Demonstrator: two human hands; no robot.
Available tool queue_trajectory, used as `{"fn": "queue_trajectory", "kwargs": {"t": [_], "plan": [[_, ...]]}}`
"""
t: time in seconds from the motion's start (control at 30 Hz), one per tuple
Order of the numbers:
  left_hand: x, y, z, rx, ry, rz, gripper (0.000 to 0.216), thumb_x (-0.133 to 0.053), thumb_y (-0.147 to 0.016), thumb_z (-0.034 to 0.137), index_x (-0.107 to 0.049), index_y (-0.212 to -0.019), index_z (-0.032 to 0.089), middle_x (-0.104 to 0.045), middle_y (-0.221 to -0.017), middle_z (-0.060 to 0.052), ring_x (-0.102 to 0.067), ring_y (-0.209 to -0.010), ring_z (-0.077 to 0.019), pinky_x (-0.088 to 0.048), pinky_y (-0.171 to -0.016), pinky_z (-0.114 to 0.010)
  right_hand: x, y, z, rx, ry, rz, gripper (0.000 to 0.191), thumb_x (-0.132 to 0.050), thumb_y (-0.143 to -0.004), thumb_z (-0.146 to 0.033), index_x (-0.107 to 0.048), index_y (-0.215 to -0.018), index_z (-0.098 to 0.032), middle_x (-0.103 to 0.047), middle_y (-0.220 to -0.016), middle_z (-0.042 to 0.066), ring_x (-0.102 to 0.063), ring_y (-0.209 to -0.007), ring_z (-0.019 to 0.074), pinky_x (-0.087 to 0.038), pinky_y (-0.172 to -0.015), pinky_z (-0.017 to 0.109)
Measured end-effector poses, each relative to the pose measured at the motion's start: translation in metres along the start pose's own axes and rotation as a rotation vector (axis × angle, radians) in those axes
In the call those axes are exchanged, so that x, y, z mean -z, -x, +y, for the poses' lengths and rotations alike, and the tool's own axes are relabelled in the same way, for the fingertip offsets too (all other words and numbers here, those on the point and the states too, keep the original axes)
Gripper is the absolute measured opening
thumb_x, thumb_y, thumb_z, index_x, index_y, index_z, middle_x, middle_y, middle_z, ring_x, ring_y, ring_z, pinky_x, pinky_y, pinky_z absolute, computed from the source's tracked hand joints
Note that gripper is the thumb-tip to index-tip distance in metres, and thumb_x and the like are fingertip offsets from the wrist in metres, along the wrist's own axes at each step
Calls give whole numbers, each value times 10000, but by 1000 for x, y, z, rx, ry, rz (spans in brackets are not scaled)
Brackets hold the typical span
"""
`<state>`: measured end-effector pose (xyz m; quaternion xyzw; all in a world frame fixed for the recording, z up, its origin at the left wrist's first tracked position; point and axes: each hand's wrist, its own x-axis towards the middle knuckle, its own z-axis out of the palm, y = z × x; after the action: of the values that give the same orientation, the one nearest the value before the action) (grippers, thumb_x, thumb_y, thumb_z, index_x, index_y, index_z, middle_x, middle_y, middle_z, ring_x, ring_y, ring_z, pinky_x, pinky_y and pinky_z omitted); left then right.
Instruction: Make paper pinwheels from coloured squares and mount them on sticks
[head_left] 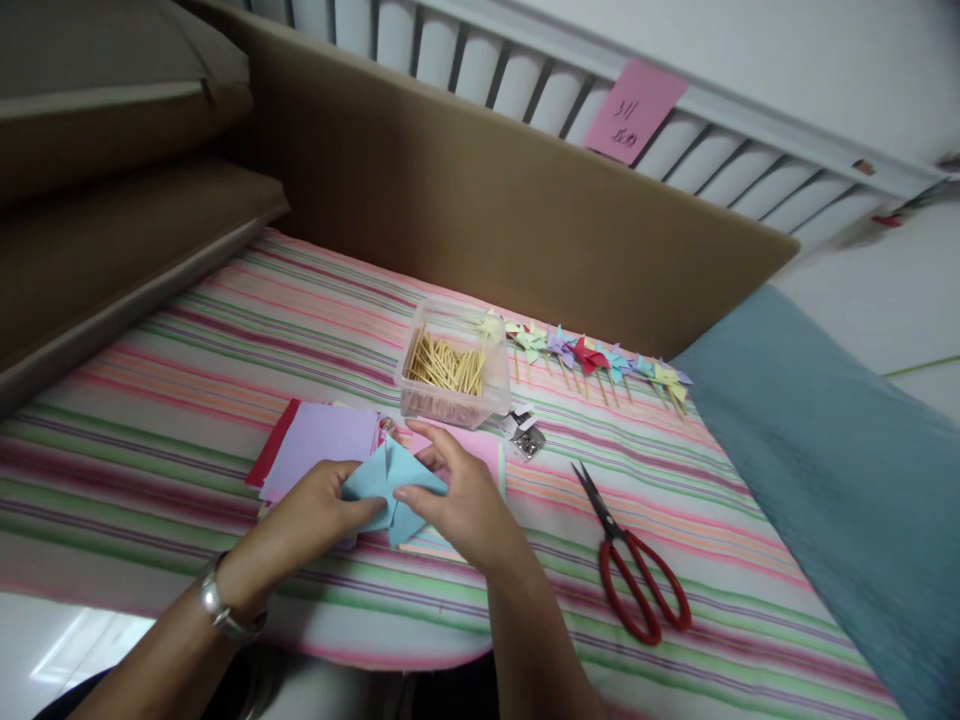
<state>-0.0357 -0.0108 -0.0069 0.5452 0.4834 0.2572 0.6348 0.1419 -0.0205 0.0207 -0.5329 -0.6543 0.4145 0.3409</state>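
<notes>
A light blue paper square with cut slits is between my two hands. My left hand pinches its left side, the thumb lying on the upper face. My right hand grips the right side, thumb pressed near the middle and index finger raised. Beneath the hands lie stacked coloured sheets: lilac paper over red paper on the left, and pink paper to the right. Red-handled scissors rest to the right of my right hand, points facing away.
A clear plastic box of short wooden sticks stands behind the papers. Small metal pins lie beside it. Several finished paper pinwheels line the back right. A brown board rises behind the striped cloth; brown cushions are left.
</notes>
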Motion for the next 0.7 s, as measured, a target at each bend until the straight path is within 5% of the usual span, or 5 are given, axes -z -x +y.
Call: {"fn": "queue_trajectory", "kwargs": {"t": [0.13, 0.33, 0.47, 0.6, 0.7], "plan": [[-3, -1, -2, -22, 7, -77, 109, -577, -695, 234, -601, -622, 157, -467, -486, 63, -368, -452, -94, -254, -477, -216, 1, 2, 5, -110, -108, -149, 623, -639, -702, -110, -481, -1272, -305, -631, -858, -21, -578, -647, 130, -486, -567, 239], [-4, -2, -3, 12, 98, -59, 122, -653, -693, 257, -651, -687, 135, -536, -525, 42, -428, -474, -92, -307, -483, -202, 1, -1, 11, -98, -166, -136, 633, -646, -654, -72, -529, -1238, -288, -641, -1101, 8, -610, -916, 192, -511, -765, 307], [0, 3, 6, 56, 431, 50, 254, -659, -738, 319, -652, -956, 188, -625, -671, 6, -542, -560, -125, -406, -507, -211, 0, -7, 16, -130, -379, -29, 572, -682, -633, -104, -568, -1174, -250, -662, -1043, 9, -622, -880, 190, -510, -734, 290], [-5, 5, 13, -44, 714, 14, 210, -638, -769, 287, -661, -965, 217, -680, -879, -34, -617, -764, -176, -494, -682, -281, -10, -12, 17, -142, -577, 148, 502, -691, -631, -130, -584, -1113, -221, -682, -904, -5, -628, -763, 165, -497, -644, 244], [-16, 1, 10, -70, 708, 53, 272, -693, -724, 267, -669, -987, 205, -699, -830, -31, -603, -648, -140, -471, -631, -245, -22, -14, 16, -134, -621, 279, 490, -683, -647, -147, -570, -1119, -211, -684, -937, 7, -629, -797, 171, -496, -669, 249]]}}
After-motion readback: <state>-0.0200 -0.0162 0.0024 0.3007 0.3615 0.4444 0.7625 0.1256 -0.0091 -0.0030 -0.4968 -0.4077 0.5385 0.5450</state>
